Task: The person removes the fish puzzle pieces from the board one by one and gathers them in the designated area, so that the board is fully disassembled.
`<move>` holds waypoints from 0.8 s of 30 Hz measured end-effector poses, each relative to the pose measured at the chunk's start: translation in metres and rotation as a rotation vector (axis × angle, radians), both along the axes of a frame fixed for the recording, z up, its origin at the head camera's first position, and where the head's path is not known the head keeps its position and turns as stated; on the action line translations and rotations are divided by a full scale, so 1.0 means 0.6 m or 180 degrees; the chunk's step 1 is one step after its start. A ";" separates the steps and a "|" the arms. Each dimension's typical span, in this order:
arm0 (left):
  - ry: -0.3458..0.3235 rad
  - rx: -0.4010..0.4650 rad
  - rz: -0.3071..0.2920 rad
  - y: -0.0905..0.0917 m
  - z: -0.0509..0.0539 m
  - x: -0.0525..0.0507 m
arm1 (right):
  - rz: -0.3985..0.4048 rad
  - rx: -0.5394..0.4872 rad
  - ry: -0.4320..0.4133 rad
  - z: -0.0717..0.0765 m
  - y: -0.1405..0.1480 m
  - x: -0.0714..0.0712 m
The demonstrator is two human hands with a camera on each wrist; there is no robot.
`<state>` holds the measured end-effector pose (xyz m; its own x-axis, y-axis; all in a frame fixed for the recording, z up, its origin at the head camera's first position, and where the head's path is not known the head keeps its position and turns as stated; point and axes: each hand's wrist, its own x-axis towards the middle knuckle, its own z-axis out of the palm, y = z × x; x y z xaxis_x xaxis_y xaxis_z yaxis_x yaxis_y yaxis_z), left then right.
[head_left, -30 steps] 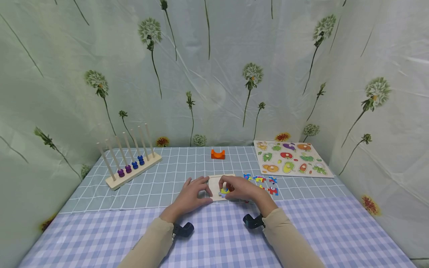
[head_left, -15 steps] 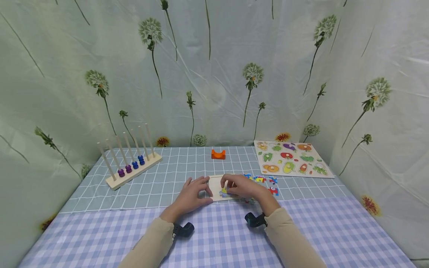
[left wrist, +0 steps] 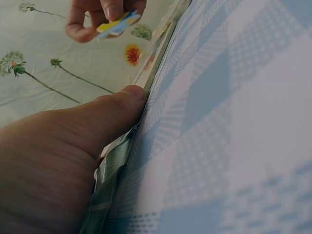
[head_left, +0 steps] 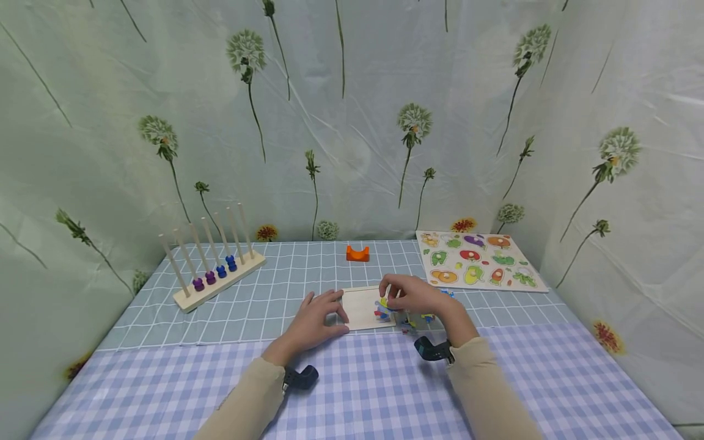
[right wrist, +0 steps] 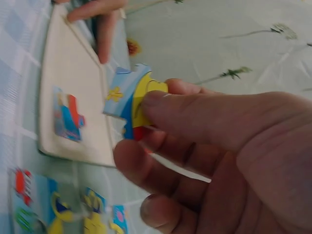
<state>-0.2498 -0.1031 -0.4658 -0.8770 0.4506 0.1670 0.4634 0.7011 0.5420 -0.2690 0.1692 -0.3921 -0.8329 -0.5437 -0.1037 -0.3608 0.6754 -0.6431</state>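
A pale wooden puzzle tray (head_left: 360,308) lies flat in the middle of the head view. My left hand (head_left: 316,319) rests at its left edge, with fingers and thumb spread and touching the rim. Above the tray's right side, my right hand (head_left: 415,294) pinches a yellow and blue jigsaw piece (right wrist: 139,95) between thumb and fingers. The held piece is tilted and apart from the tray. Another jigsaw piece (right wrist: 68,114), blue and red, lies on the tray floor below it. In the left wrist view, the left thumb (left wrist: 119,105) presses near the rim.
Several loose jigsaw pieces (right wrist: 34,200) lie right of the tray, partly hidden by the right hand. A vegetable peg puzzle (head_left: 478,261) sits at the back right. An orange block (head_left: 358,253) stands behind the tray, and a pegged bead counter (head_left: 220,278) stands left.
My right hand has lifted from the tray and moved right with the pinched jigsaw piece. The blue and red piece on the tray now shows. My left hand has stayed in place.
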 end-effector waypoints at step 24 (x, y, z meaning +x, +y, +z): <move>0.0060 0.0020 -0.0038 -0.002 -0.002 0.000 | -0.0059 0.0270 -0.0706 0.010 0.104 0.005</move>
